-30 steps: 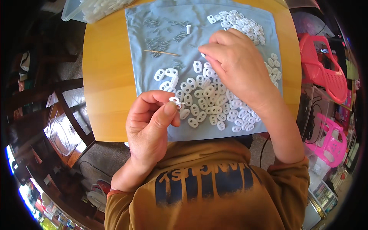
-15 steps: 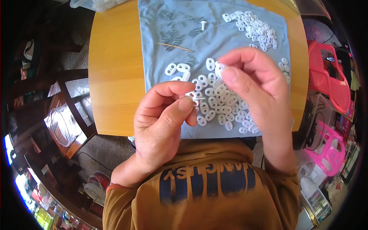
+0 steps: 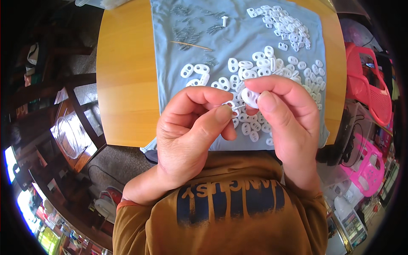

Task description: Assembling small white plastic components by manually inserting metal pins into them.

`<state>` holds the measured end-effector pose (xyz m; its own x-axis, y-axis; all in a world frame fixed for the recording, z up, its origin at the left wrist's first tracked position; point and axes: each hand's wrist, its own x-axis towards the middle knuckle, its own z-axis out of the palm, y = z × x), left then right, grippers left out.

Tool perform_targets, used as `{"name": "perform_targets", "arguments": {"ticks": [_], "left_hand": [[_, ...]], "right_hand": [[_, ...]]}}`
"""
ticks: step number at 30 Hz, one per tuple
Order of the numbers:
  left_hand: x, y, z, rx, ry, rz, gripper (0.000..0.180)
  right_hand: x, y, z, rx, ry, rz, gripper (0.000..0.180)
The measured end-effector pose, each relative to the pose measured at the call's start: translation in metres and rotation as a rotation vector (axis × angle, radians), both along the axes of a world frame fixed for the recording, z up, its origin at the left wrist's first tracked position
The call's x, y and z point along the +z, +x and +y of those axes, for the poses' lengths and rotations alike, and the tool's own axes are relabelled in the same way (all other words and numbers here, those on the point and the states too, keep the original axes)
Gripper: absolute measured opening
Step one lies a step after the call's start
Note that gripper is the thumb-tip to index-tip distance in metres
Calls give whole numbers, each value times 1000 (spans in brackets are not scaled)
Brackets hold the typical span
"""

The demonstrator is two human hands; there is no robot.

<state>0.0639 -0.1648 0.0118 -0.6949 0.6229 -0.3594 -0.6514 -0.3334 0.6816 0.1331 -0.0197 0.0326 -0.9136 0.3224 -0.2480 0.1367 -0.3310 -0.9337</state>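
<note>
My left hand (image 3: 187, 136) pinches a small white two-holed plastic piece (image 3: 230, 104) between thumb and fingertips. A thin metal coil spring (image 3: 240, 106) sticks out of that piece toward the right. Between the thumb and fingers of my right hand (image 3: 293, 117) is a white oval two-holed plastic piece (image 3: 250, 97), tilted at the spring's free end. Whether the spring touches the oval piece, I cannot tell. Below both hands lies a heap of similar white oval pieces (image 3: 233, 65), partly hidden by my fingers.
A light blue cloth (image 3: 242, 38) covers much of the wooden table (image 3: 127, 76). On it lie loose springs (image 3: 185, 36), a thin wooden stick (image 3: 191, 45), a white peg (image 3: 224, 20) and a pile of smaller white pieces (image 3: 289, 29). A pink chair (image 3: 352, 63) stands at the right.
My right hand has come down and left with the oval piece, up to the spring. My left hand has shifted slightly right, still holding its piece.
</note>
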Motion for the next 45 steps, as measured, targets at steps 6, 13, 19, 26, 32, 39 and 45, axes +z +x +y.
{"name": "perform_targets", "arguments": {"ticks": [6, 13, 19, 26, 32, 39, 45], "left_hand": [[-3, 1, 1, -9, 0, 9, 14], [-7, -1, 0, -13, 12, 31, 14], [-10, 0, 1, 3, 42, 41, 15], [-12, 2, 0, -32, 93, 104, 22], [-11, 3, 0, -24, 97, 182, 35], [-14, 3, -4, -114, 109, 228, 36], [-17, 4, -5, -148, 193, 193, 37]], "right_hand": [[-3, 0, 0, 30, 384, 134, 18], [-3, -2, -4, 29, 592, 176, 18], [-6, -5, -7, 36, 906, 279, 19], [-17, -8, -2, -9, 948, 384, 23], [-14, -7, -4, 1, 730, 376, 28], [-17, -2, 4, 82, 626, 378, 34], [-13, 5, 4, 124, 635, 309, 37]]}}
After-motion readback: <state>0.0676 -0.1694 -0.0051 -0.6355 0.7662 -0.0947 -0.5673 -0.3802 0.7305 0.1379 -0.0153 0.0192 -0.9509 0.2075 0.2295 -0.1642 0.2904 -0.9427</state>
